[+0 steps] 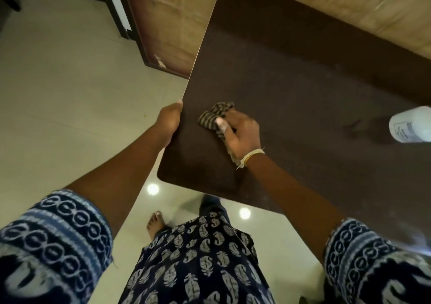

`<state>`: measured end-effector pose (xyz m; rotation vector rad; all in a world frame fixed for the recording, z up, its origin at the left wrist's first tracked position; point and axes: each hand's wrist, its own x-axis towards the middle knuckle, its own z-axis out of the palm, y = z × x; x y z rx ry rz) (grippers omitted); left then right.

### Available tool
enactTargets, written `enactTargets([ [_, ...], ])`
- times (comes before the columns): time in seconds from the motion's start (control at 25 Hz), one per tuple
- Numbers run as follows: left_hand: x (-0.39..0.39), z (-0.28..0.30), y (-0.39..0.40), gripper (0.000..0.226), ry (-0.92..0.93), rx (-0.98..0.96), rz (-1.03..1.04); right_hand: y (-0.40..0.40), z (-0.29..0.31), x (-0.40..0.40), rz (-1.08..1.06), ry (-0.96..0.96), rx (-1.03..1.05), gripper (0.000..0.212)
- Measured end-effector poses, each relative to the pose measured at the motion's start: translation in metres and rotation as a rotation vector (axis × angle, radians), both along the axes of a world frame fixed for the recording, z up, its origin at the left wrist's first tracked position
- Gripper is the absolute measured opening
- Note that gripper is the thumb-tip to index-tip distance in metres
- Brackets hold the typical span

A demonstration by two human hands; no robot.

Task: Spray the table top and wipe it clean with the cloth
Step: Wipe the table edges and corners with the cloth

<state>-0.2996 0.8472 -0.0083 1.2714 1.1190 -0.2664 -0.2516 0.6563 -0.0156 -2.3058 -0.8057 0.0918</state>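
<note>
The striped cloth (215, 117) lies bunched on the dark brown table (291, 75), close to its left edge, and the right hand (242, 133) presses down on it. That hand's fingers (220, 124) are curled over the cloth and clamp it against the top, with a tail of fabric trailing back under the palm toward the wrist, where a pale thread bracelet (253, 155) sits. Most of the cloth pokes out ahead of the fingertips, so only part of it is under real pressure.

Just to the left of those fingers, the left hand (169, 122) holds the table's edge; its thumb lies along the rim and its other fingers are hidden beneath the top, so I take them to be wrapped under it, steadying the table. Well off to the right of the wiping hand, at the picture's border, a white spray bottle (410, 125) stands on the table, touched by no one.

This looks like the wiping step, begun at the near left corner. To do it well, spread the cloth flatter under the palm, keep even downward pressure, and work in overlapping strokes away from the edge toward the bottle. The left hand's brace is worth keeping, since the table may shift under a firm push. The bottle will need lifting aside when the strokes reach it.
</note>
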Motion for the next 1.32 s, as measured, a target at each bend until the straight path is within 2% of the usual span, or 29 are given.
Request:
enactTargets([
  [0.16,-0.054,0.0,-0.002,0.03,0.006,-0.044,-0.061,0.012,-0.003,-0.091,0.034,0.006,0.02,0.037],
  [0.32,-0.099,-0.003,-0.003,0.034,0.058,-0.105,-0.107,0.024,-0.004,-0.142,0.023,0.106,0.113,0.038],
  [0.48,-0.112,0.001,-0.005,0.026,0.026,-0.031,-0.14,0.033,0.002,-0.158,-0.205,0.462,0.218,0.056],
  [0.6,-0.112,0.005,-0.006,0.034,0.031,0.048,-0.224,0.039,0.019,-0.152,-0.345,0.777,0.472,0.051],
  [0.72,-0.104,0.019,-0.004,0.043,0.02,0.272,-0.396,0.038,0.029,-0.113,-0.551,0.984,0.648,0.043],
  [0.8,-0.088,0.033,-0.004,0.045,-0.022,0.415,-0.472,0.035,0.039,-0.084,-0.636,1.167,0.802,0.056],
  [0.88,-0.063,0.05,-0.005,0.044,-0.057,0.501,-0.476,0.035,0.052,-0.051,-0.671,1.281,0.959,0.054],
  [0.96,-0.026,0.057,-0.009,0.043,-0.098,0.58,-0.475,0.036,0.063,-0.01,-0.655,1.287,1.054,0.048],
  [1.12,0.072,0.056,-0.017,0.042,-0.127,0.637,-0.47,0.042,0.064,0.089,-0.735,1.254,1.097,0.047],
  [1.24,0.148,0.047,-0.017,0.043,-0.117,0.719,-0.481,0.044,0.06,0.174,-0.759,1.195,1.101,0.047],
  [1.32,0.191,0.042,-0.011,0.043,-0.105,0.789,-0.482,0.052,0.059,0.234,-0.737,1.085,1.015,0.052],
])
